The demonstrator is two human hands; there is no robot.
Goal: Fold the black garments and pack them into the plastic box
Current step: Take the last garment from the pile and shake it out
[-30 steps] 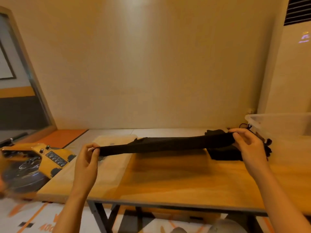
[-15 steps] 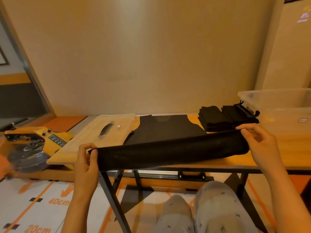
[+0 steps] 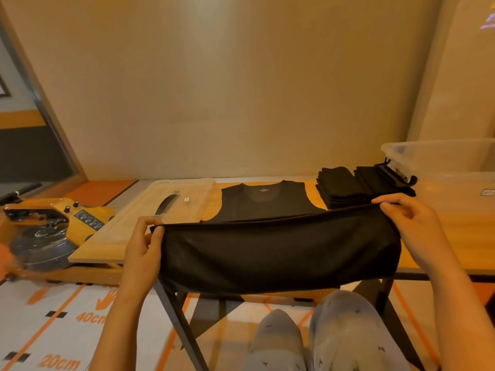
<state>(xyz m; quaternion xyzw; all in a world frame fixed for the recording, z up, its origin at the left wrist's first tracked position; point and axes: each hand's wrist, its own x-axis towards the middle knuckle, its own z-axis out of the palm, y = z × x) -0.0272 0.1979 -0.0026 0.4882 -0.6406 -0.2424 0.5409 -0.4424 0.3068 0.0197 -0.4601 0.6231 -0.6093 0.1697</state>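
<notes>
A black sleeveless garment [image 3: 270, 207] lies on the wooden table [image 3: 455, 231], neck end toward the wall. Its lower part is lifted off the table and hangs in front of the near edge. My left hand [image 3: 144, 245] pinches the left corner of that hem. My right hand [image 3: 409, 226] pinches the right corner. Two stacks of folded black garments [image 3: 348, 186] sit at the back right, beside the clear plastic box [image 3: 442, 156].
The box's clear lid [image 3: 171, 210] with a black handle lies on the table's left part. A yellow machine [image 3: 45, 226] stands left of the table. My knees [image 3: 321, 336] are below the table edge. The floor has orange distance markings.
The garment, held bunched and taut a second ago, now lies spread on the table with its upper half flat. My hands have drawn the hem toward me, and more cloth hangs between them.
</notes>
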